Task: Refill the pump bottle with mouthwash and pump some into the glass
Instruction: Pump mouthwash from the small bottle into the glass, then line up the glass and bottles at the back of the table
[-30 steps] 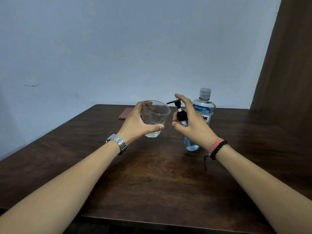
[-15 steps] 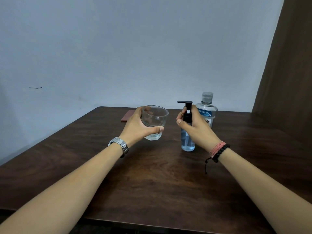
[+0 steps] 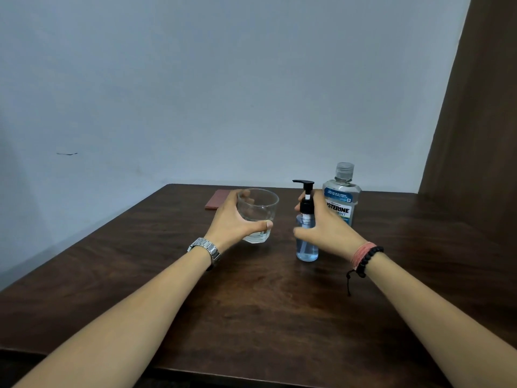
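Observation:
A clear glass [image 3: 260, 208] with a little liquid at its bottom sits low at the table [image 3: 251, 309], left of centre. My left hand [image 3: 230, 222] is wrapped around its left side, thumb across the front. Just to its right stands the small pump bottle [image 3: 307, 249], upright on the table, with pale blue liquid and a black pump head whose nozzle points left toward the glass. My right hand [image 3: 328, 231] curls around the bottle, thumb in front and fingers behind the neck. The large mouthwash bottle [image 3: 342, 200], capped, stands behind my right hand.
A flat pink object [image 3: 216, 203] lies near the table's far edge behind the glass. A pale wall runs along the back, and a brown panel [image 3: 475, 135] rises at the right. The table's near edge is at the bottom of the view.
The pump bottle went from tilted and lifted to standing upright on the table. My right thumb has slid down from the neck and spread. The glass came down a little.

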